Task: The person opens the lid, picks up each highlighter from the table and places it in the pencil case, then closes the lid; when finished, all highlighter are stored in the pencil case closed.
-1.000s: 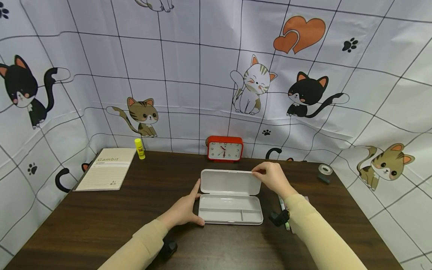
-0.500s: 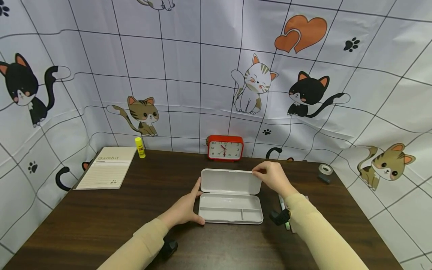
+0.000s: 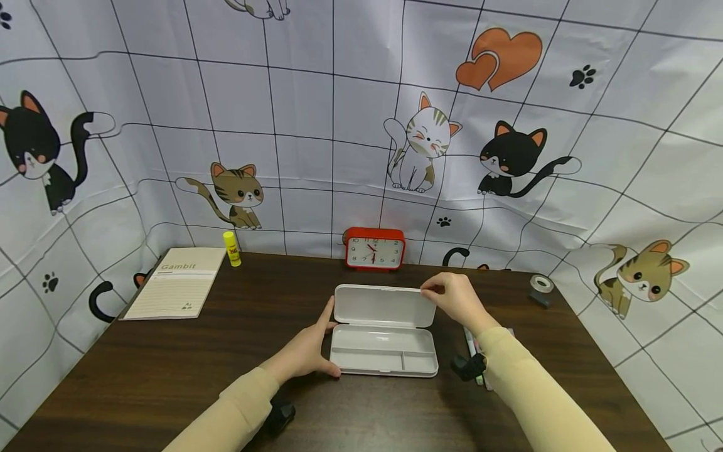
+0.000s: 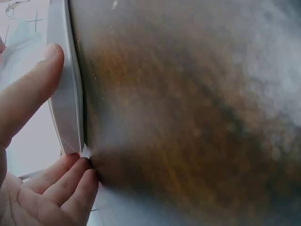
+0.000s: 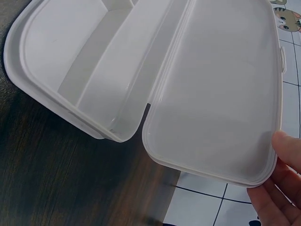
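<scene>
A white pencil case (image 3: 384,361) sits open on the dark table, its lid (image 3: 384,306) raised at the back and its tray divided into compartments. My left hand (image 3: 302,348) holds the case's left end, thumb at the front corner and fingers toward the back. The left wrist view shows that thumb (image 4: 40,77) against the white wall, with fingertips (image 4: 77,162) at the corner. My right hand (image 3: 454,298) pinches the upper right corner of the lid. From the right wrist, the thumb (image 5: 288,148) lies on the lid's inner rim while the other fingers go behind it.
Behind the case stands a red clock (image 3: 374,248). A notebook (image 3: 175,282) and a yellow glue stick (image 3: 231,248) lie at the back left. Tape (image 3: 541,284) is at the back right. Pens (image 3: 471,344) lie partly hidden under my right forearm.
</scene>
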### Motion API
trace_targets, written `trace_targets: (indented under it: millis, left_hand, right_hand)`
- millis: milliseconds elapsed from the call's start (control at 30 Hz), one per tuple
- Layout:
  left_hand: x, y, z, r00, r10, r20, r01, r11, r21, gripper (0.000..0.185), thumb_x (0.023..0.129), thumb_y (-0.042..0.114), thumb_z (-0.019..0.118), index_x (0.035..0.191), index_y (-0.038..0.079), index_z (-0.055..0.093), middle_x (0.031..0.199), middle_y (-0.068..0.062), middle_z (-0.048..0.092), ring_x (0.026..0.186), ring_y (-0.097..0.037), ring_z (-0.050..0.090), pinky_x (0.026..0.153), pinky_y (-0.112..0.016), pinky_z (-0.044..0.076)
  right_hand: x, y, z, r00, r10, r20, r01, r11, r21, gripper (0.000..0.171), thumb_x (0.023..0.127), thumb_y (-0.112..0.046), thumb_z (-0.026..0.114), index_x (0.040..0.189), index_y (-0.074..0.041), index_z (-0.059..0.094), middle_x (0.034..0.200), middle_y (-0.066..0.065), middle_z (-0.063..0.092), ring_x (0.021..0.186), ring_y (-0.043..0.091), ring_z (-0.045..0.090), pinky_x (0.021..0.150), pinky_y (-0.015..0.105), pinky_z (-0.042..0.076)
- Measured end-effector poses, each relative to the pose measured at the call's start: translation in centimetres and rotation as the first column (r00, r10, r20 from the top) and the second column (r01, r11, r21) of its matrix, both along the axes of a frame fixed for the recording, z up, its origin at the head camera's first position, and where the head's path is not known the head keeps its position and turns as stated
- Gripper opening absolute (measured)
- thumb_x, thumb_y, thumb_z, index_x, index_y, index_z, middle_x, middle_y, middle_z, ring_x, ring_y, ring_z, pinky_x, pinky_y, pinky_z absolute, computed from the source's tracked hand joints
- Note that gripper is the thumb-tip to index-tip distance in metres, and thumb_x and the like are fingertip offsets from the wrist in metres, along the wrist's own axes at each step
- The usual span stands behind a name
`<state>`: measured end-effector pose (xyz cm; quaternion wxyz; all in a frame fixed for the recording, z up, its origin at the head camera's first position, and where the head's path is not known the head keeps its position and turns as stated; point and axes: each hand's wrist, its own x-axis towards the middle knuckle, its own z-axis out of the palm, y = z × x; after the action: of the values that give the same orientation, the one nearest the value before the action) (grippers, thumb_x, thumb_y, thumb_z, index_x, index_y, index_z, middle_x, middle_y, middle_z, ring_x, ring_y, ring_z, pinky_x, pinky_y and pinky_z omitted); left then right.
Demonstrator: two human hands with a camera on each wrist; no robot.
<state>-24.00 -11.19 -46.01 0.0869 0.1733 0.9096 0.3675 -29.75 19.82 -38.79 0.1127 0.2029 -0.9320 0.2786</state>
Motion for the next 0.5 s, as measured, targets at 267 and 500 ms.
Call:
trace_targets:
  millis: [267, 500]
  left_hand:
    - [0.0, -0.1, 0.1, 1.0, 0.01, 0.003, -0.01, 1.0, -0.01, 0.137, 0.059, 0.027, 0.091, 0.153, 0.014, -0.007, 0.139, -0.014, 0.05, 0.125, -0.035, 0.047, 0.102, -0.051, 0.036]
    - [0.2, -0.1, 0.0, 1.0, 0.006, -0.003, -0.006, 1.0, -0.002, 0.136, 0.06, 0.028, 0.091, 0.153, 0.016, -0.008, 0.14, -0.015, 0.049, 0.127, -0.034, 0.046, 0.102, -0.051, 0.036]
  right_hand:
    - [0.1, 0.1, 0.0, 1.0, 0.01, -0.009, -0.01, 1.0, 0.014, 0.01, 0.086, -0.015, 0.071, 0.092, -0.008, 0.074, 0.091, 0.004, 0.068, 0.079, 0.015, 0.06, 0.071, 0.033, 0.051]
    - [1.0, 1.5, 0.6, 0.997, -0.013, -0.07, 0.012, 1.0, -0.025, 0.016, 0.088, -0.017, 0.068, 0.098, -0.006, 0.073, 0.099, 0.007, 0.069, 0.087, 0.022, 0.065, 0.076, 0.04, 0.053]
